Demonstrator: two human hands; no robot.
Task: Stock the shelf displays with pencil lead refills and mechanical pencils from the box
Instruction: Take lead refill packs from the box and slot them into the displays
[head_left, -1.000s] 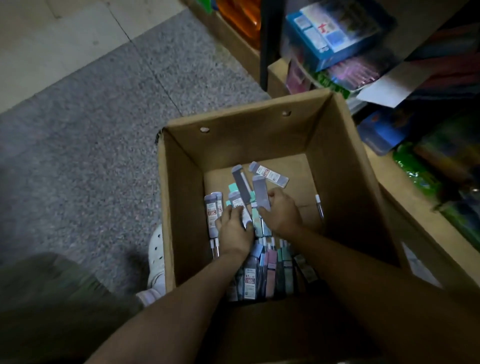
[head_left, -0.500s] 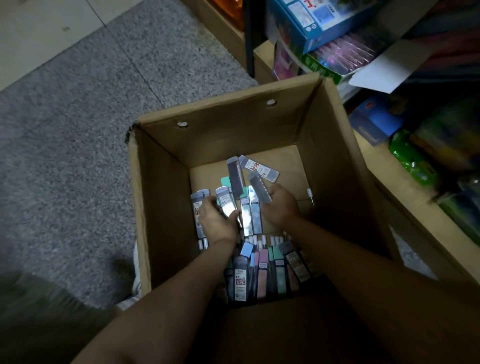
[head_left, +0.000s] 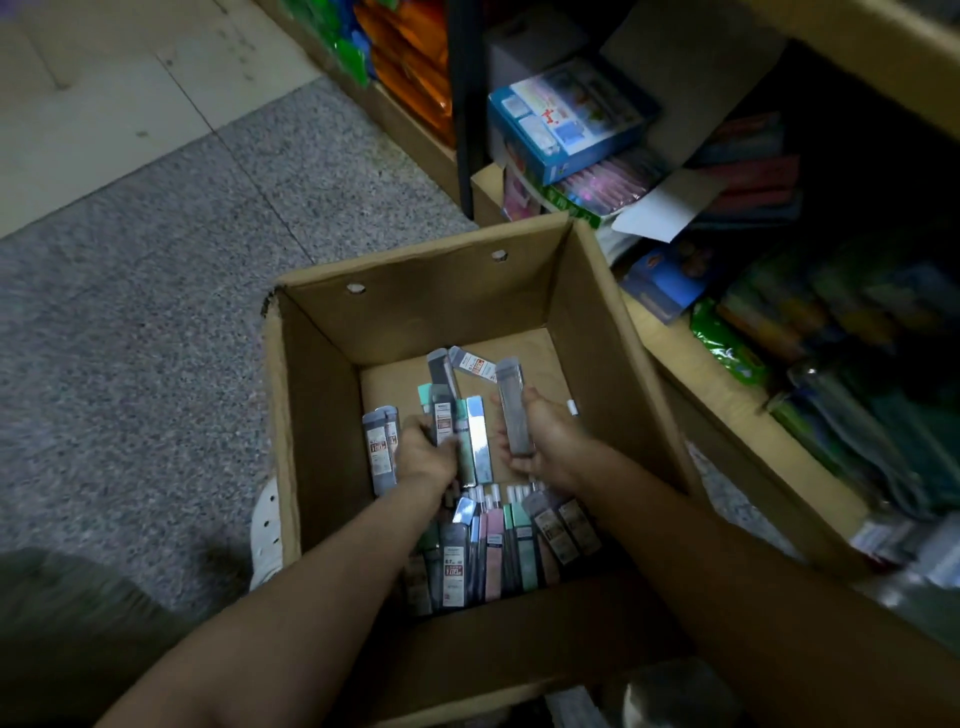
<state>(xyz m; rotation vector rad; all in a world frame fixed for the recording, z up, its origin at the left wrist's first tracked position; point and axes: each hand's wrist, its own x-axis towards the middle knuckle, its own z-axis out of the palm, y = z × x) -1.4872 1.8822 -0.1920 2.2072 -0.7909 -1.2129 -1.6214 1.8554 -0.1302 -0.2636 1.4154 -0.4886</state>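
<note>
I'm early on: my left hand (head_left: 426, 457) grips several refills (head_left: 470, 441), my right hand (head_left: 545, 441) pinches one grey pack (head_left: 514, 410); many remain in the box (head_left: 322, 426)

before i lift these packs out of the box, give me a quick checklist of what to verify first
1. Right hand grips a grey pack: ok.
2. Left hand holds packs: ok; count: cannot tell.
3. Way up out of the cardboard box open: ok.
4. Loose packs stay below, none caught on the hands: cannot tell.
5. Free slot on the shelf: cannot tell.
</note>
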